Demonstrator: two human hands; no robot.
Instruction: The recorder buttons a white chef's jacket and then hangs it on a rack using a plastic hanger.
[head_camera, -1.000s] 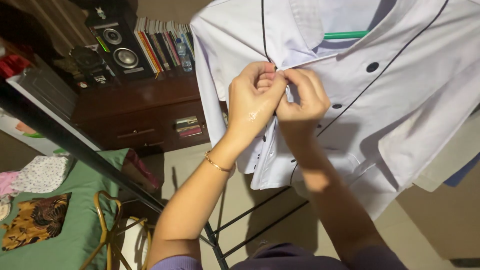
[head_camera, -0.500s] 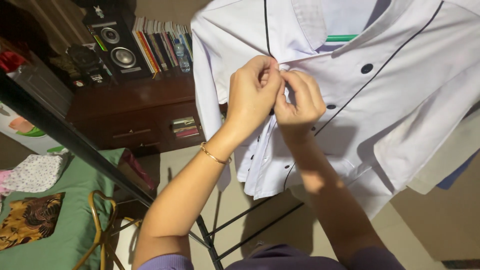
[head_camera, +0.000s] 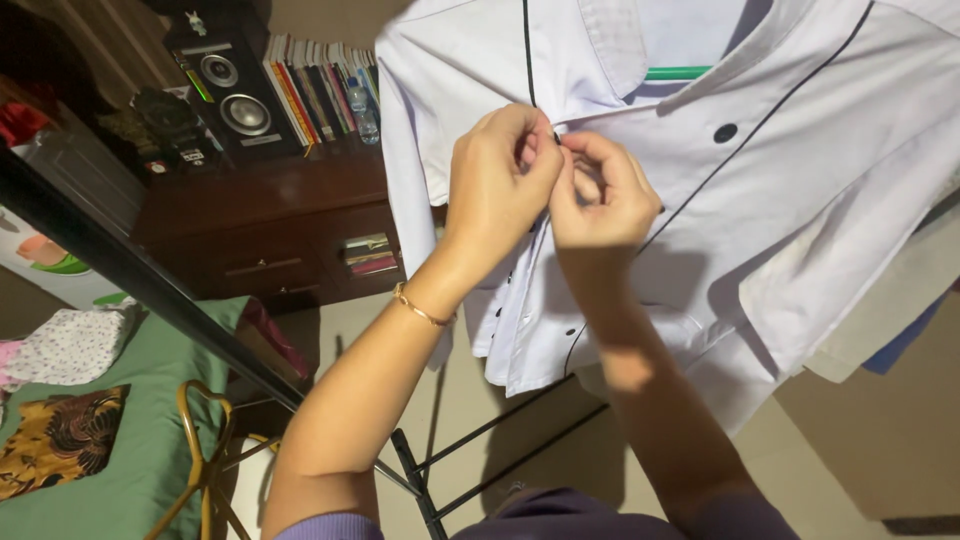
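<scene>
**Buttoning the white jacket on its hanger: where it could slip**

Behind the white jacket (head_camera: 700, 200) we see a dark wooden cabinet (head_camera: 280, 230) with a speaker (head_camera: 225, 85) and a row of books (head_camera: 320, 90) on top, well to the jacket's left.

The jacket hangs on a green hanger (head_camera: 680, 72), its front edged with black piping. Our left hand (head_camera: 495, 190) and right hand (head_camera: 600, 200) meet at the top of the front opening, just below the collar, both closed in a fingertip pinch on the cloth and what looks like a small dark button; we cannot tell whether it is through its hole. One black button (head_camera: 725, 132) sits to the right of our hands, more run down the flap below them.

We judge the main risk to be the button slipping from the pinch, since the fabric hangs free with nothing behind it. Pulling downward could tip the jacket off the hanger. Below and left of the jacket stand a black rack bar (head_camera: 150, 290) and a green bed (head_camera: 120, 440).
</scene>
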